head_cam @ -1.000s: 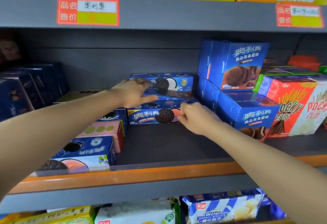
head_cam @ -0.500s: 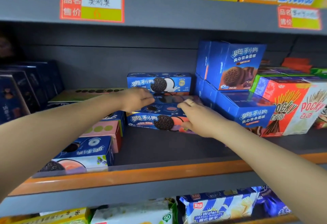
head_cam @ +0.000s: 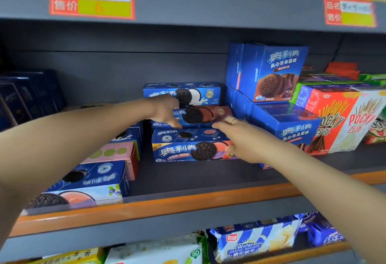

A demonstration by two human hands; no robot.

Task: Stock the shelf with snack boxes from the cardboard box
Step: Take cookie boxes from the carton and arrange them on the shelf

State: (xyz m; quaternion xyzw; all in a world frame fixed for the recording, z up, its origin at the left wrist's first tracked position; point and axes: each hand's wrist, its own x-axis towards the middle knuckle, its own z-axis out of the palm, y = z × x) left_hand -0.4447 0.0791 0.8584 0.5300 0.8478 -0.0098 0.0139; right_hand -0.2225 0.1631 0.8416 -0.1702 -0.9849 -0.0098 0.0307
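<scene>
A blue Oreo box (head_cam: 188,149) with pink and purple cream lies face-forward on the grey shelf (head_cam: 188,180), in the middle. Behind it a second Oreo box with brown cream (head_cam: 205,115) stands tilted with its face showing, and a third with white cream (head_cam: 196,93) sits on top at the back. My left hand (head_cam: 166,111) covers and grips the left end of the brown-cream box. My right hand (head_cam: 240,138), wearing a ring, lies flat with fingers spread over the front box's right end, fingertips at the brown-cream box's lower edge. The cardboard box is out of view.
More Oreo boxes (head_cam: 87,182) and a pink box (head_cam: 112,153) fill the shelf's left. Blue cake boxes (head_cam: 271,71) are stacked on the right, beside Pocky boxes (head_cam: 338,121). The shelf has an orange front lip (head_cam: 167,207). Wafer packs (head_cam: 250,243) sit below.
My right hand let go of the front box, which now rests on the shelf, and opened over it. The brown-cream box behind went from lying flat to showing its face.
</scene>
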